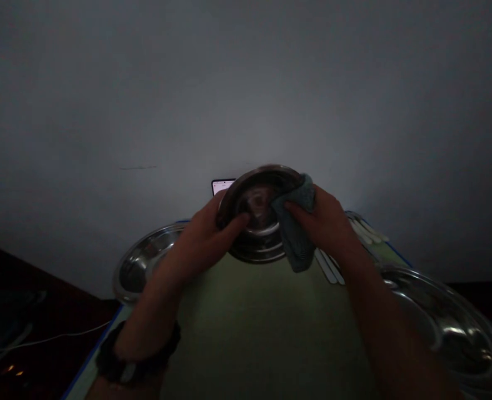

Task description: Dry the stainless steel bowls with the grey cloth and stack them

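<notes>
A shiny round metal plate (266, 244) is held up in the air, tilted, above the table. My left hand (206, 230) grips its left rim, with the thumb lying over the inner face and the other fingers hidden behind. My right hand (327, 219) is closed on a grey-blue cloth (298, 239), which is folded over the plate's right rim. The cloth's lower end hangs below the rim. Motion blur and dim light soften the plate's inner face.
On the greenish table (266, 328) a large metal basin (135, 272) stands at the left and another metal basin (458, 316) at the right. Flat, light-handled utensils (330, 269) lie behind my right wrist, with white-handled pieces (368, 230) farther back. A lit phone (221, 186) stands against the wall.
</notes>
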Tool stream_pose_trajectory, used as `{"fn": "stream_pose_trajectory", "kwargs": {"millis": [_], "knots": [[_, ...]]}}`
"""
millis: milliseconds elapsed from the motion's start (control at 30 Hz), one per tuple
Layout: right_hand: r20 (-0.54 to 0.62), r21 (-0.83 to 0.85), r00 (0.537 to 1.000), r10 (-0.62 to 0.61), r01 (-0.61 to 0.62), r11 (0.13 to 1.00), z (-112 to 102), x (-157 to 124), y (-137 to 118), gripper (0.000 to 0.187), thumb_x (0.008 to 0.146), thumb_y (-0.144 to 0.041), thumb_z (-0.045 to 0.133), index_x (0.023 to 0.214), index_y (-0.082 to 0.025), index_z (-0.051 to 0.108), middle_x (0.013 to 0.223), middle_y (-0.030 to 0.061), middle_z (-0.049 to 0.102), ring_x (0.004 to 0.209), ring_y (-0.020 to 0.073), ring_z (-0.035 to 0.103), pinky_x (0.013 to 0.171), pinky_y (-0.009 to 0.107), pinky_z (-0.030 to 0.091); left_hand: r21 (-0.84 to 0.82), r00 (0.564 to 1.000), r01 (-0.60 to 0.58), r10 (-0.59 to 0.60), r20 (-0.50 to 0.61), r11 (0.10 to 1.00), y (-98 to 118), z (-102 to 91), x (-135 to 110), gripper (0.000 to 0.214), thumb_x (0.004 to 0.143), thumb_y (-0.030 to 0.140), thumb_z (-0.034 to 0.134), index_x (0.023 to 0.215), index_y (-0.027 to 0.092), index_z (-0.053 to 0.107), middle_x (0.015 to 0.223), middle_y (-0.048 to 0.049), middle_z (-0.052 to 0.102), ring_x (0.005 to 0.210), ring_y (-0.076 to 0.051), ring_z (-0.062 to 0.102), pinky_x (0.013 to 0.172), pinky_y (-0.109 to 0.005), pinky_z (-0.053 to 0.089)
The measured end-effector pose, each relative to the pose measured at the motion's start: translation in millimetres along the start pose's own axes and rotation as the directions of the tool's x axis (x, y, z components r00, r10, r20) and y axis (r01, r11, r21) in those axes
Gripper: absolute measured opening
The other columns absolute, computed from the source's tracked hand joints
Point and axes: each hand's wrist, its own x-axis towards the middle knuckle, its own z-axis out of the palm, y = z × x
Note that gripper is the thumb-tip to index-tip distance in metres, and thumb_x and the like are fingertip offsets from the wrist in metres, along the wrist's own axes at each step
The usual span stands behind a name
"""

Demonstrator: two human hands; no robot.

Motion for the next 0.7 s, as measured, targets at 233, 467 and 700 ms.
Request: {"fn": "stream_pose_trajectory", "kwargs": {"millis": [233, 467, 700], "knots": [[0.281, -0.127, 0.943, -0.178, 0.220, 0.967, -8.9, -1.5, -25.1, 0.012, 0.073, -0.011, 0.056, 0.073, -0.021, 0.063, 0.061, -0.0020, 0.060, 0.056, 0.0132, 0.052, 0.054, 0.026, 0.032, 0.221, 0.969, 0.067, -0.116, 0.218, 0.973, 7.2, -4.1, 8.0, 0.017, 0.071, 0.026, 0.067, 0.085, 0.019, 0.072, 0.073, -0.0079, 0.072, 0.060, -0.024, 0.064, 0.058, -0.032, 0.045], [0.215, -0.084, 0.937, -0.274, 0.297, 0.951, 12.5, -1.4, -18.3, 0.021, 0.078, -0.023, 0.060, 0.099, -0.022, 0.057, 0.089, 0.0022, 0.065, 0.079, 0.0186, 0.061, 0.067, 0.031, 0.045, 0.504, 0.925, -0.062, -0.141, 0.354, 0.862, 7.2, -6.5, 13.7, 0.028, 0.084, 0.029, 0.043, 0.083, 0.015, 0.067, 0.079, -0.0071, 0.072, 0.068, -0.019, 0.065, 0.059, -0.027, 0.044], [-0.167, -0.205, 0.903, -0.396, 0.361, 0.910, 24.4, -5.7, -16.0, 0.043, 0.076, -0.019, 0.061, 0.113, -0.023, 0.041, 0.111, 0.0087, 0.051, 0.107, 0.0251, 0.050, 0.090, 0.044, 0.045, 0.439, 0.952, -0.022, -0.116, 0.284, 0.898, 16.8, -23.8, 11.8, 0.031, 0.086, 0.033, 0.039, 0.083, 0.016, 0.065, 0.083, -0.0046, 0.072, 0.076, -0.018, 0.064, 0.066, -0.026, 0.046]]}}
